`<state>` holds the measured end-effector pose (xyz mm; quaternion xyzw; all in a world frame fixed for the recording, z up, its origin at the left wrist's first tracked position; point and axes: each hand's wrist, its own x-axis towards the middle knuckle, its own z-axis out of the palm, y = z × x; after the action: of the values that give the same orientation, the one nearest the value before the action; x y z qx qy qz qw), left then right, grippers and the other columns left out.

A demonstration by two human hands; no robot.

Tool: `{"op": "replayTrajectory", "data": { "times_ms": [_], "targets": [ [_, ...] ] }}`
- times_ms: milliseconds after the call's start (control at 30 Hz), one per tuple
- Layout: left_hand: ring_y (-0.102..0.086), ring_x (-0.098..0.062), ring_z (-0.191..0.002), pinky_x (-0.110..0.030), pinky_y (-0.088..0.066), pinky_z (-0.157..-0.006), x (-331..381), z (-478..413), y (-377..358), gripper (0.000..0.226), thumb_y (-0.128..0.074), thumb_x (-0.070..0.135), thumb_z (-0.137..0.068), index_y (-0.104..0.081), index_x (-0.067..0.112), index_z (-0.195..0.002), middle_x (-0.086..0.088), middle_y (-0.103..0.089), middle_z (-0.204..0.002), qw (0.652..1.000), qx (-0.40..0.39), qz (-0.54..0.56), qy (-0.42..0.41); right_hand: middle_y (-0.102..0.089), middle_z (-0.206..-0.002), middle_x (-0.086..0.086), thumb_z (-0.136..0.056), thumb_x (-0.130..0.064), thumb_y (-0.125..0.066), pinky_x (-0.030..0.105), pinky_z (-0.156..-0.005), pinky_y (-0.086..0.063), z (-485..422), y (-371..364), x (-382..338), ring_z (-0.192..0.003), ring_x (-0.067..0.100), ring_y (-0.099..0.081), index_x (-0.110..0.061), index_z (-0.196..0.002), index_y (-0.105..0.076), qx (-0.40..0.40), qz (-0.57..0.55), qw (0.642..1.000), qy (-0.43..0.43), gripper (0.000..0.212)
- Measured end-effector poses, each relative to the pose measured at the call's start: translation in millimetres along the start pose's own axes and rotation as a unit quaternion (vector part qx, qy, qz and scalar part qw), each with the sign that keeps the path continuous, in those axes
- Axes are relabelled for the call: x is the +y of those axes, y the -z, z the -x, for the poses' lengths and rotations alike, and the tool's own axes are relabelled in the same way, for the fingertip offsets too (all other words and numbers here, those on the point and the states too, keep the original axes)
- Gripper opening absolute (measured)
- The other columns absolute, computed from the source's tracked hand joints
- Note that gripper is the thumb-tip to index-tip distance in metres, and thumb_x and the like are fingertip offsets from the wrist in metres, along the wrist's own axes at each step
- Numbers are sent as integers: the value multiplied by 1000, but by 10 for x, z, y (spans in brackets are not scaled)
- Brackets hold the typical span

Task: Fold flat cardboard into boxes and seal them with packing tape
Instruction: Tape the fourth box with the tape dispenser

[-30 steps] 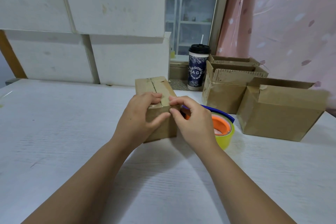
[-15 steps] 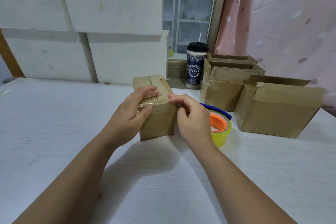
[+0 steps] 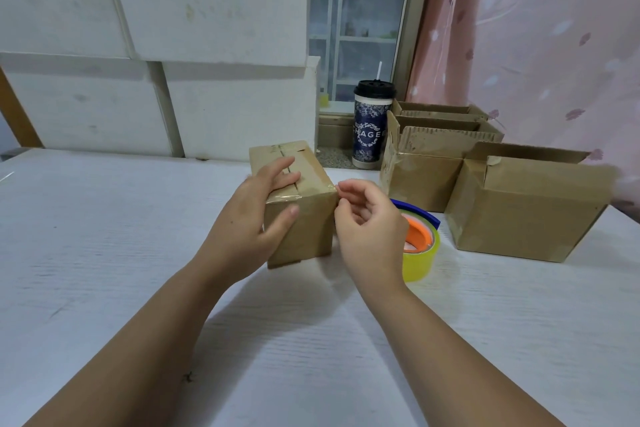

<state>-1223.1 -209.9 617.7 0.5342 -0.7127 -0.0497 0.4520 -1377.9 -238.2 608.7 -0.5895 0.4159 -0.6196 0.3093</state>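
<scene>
One taped box [image 3: 311, 229], white table [image 3: 104, 253], curtain [image 3: 536, 45]

The white wood-grain worktop [image 3: 104, 236] carries a small closed box [image 3: 311, 229] near its middle, a yellow tape roll [image 3: 420, 262] just right of that, a large open box [image 3: 519, 218] toward the right edge, and two more open boxes [image 3: 426, 180] behind it by the far edge.
</scene>
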Motion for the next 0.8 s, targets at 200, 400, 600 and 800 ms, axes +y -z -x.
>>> {"op": "replayTrajectory", "data": {
  "times_ms": [200, 400, 600, 800],
  "targets": [
    [-44, 9, -121, -21, -12, -114, 126, 51, 8, 66, -44, 50, -82, -13, 49, -140, 30, -44, -126, 996, -2, -31, -81, -64, -125, -2, -89, -31, -48, 26, -100, -40, 106, -49, 45, -115, 13, -55, -22, -121, -65, -42, 154, 982, 104, 37],
    [-51, 14, -113, -5, -39, -89, 249, 69, 54, 47, -38, 44, -91, -26, 43, -136, 29, -50, -122, 994, 62, 45, -79, -31, -153, -4, -90, -53, -45, 9, -106, -24, 165, -116, 36, -134, -3, -25, -34, -129, -52, -173, 159, 969, 72, 44],
    [-53, -13, -118, -23, -40, -98, 202, -28, 97, 32, -39, 17, -88, -63, 14, -108, -2, -62, -121, 989, 113, -56, -78, -29, -152, -9, -80, -70, -41, 23, -98, -31, 207, -168, 97, -138, -1, -21, -39, -124, -50, -204, 197, 957, 64, 55],
    [-32, -19, -133, -54, -21, -105, 33, -87, 358, 73, -16, 76, -78, -46, 32, -128, 7, -43, -141, 905, -25, -361, 223, -41, -139, -13, -87, -32, -60, 19, -103, -36, 283, -233, 116, -123, -3, -40, -36, -139, -38, -211, 167, 958, 97, 57]
  ]
}}
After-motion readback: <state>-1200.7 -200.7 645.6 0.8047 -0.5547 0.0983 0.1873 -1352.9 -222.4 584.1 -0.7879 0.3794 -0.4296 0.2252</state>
